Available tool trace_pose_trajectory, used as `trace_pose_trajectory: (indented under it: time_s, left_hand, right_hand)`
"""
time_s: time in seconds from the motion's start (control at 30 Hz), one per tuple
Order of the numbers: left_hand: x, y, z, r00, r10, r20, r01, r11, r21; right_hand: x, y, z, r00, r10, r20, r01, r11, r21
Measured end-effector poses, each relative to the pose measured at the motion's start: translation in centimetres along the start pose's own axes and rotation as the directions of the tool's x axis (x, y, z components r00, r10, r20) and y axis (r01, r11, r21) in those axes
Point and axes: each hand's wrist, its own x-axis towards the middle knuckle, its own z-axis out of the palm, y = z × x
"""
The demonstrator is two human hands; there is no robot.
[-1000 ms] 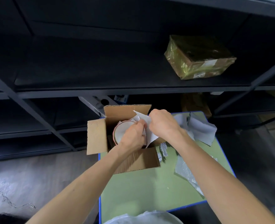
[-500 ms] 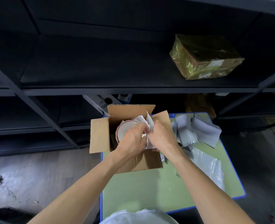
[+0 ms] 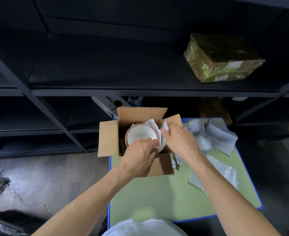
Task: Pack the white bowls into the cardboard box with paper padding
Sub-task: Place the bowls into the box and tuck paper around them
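Observation:
An open cardboard box [image 3: 108,138] stands at the far left corner of the green table [image 3: 157,198]. White bowls with pink rims [image 3: 140,133] sit stacked inside it. White paper padding [image 3: 153,124] lines the box's right side, beside the bowls. My left hand [image 3: 138,157] reaches over the box's near wall, fingers pinching the paper at the bowl's near rim. My right hand [image 3: 179,140] presses the same paper down between the bowls and the right flap. How many bowls are stacked is hidden.
More crumpled white paper [image 3: 220,135] and bubble wrap [image 3: 222,172] lie on the table's right side. Dark metal shelving [image 3: 106,92] rises right behind the box, with a plastic-wrapped parcel [image 3: 223,58] on it. A white rounded object [image 3: 145,227] shows at the table's near edge.
My right hand came down from above the box to its right side, pushing the paper lower. My left hand slid back toward the near rim, uncovering the bowl.

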Motion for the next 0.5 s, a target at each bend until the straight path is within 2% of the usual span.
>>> trace_pose_trajectory:
  time_s: [0.07,0.1,0.17,0.27,0.4,0.5]
  left_hand:
    - [0.1,-0.5,-0.5,1.0,0.016,0.018,-0.017,0.999,0.042]
    - [0.3,-0.6,-0.7,1.0,0.02,0.022,-0.021,0.999,0.045]
    - [0.6,-0.4,-0.8,0.999,0.015,0.035,-0.016,1.0,0.016]
    - [0.5,-0.2,-0.3,0.998,-0.011,0.067,0.011,1.0,-0.014]
    - [0.8,-0.2,0.2,0.99,-0.105,0.092,0.113,0.989,-0.092]
    - [1.4,0.4,0.3,0.986,-0.132,0.106,0.14,0.987,-0.075]
  right_hand:
    - [0.1,1.1,-1.0,0.978,-0.197,-0.074,0.199,0.98,0.011]
    - [0.1,1.7,-1.5,0.948,-0.314,-0.046,0.313,0.95,-0.015]
    - [0.3,2.6,-1.9,0.894,-0.447,0.026,0.445,0.883,-0.147]
    - [0.5,3.3,-1.2,0.876,-0.472,0.095,0.48,0.839,-0.257]
    - [1.1,3.7,0.2,0.824,-0.549,0.139,0.567,0.8,-0.196]
    - [2.1,4.2,0.0,0.83,-0.544,0.123,0.557,0.813,-0.167]
